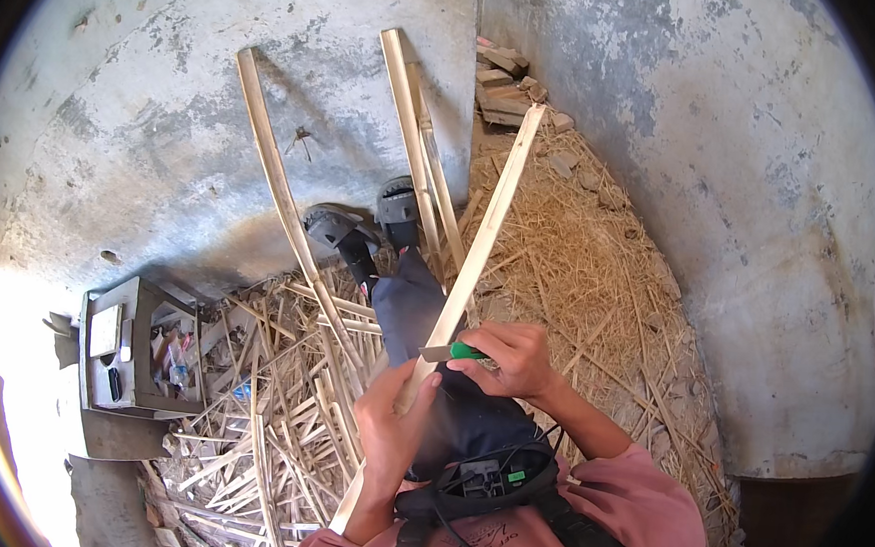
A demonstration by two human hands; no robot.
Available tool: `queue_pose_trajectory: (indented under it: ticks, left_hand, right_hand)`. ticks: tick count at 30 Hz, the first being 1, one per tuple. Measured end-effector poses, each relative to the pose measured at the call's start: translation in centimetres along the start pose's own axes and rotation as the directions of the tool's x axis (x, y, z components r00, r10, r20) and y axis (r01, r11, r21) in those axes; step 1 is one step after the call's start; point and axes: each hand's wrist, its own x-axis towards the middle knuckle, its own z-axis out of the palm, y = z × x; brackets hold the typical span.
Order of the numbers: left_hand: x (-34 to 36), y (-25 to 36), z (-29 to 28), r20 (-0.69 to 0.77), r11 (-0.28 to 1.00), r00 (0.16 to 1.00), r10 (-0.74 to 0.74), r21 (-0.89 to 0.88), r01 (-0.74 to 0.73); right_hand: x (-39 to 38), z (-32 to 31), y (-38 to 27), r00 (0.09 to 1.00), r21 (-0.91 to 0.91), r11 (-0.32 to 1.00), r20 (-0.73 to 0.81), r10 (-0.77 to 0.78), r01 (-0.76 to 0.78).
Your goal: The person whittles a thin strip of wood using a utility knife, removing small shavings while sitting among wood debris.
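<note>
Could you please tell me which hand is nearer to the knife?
Right. The right hand holds its green handle; the left hand grasps the wooden strip, below the knife in view.

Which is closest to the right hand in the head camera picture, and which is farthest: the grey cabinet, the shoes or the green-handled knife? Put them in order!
1. Green-handled knife: right in the right hand.
2. Shoes: ahead and to the left, by the wall.
3. Grey cabinet: farthest, over at the left side.
</note>
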Motion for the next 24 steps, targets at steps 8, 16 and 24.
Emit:
queue_pose_trajectory:
  ticks: [8,16,24]
  left_hand:
    - [-0.8,0.3,-0.6,0.013,0.999,0.999,-0.03,-0.023,0.03]
    - [-1.3,-0.3,-0.9,0.005,1.0,1.0,-0.007,-0.016,0.007]
    - [-5.1,-2.1,-2.8,0.175,0.979,0.963,-0.204,0.02,0.204]
  right_hand:
    - [0.0,-0.5,-0.6,0.999,-0.063,0.998,-0.046,0.003,-0.006]
    - [0.5,-1.5,0.2,0.997,-0.087,0.996,-0.079,0.004,-0.011]
    - [0.2,-6.6,10.7,0.79,-0.055,0.845,-0.391,0.472,-0.532]
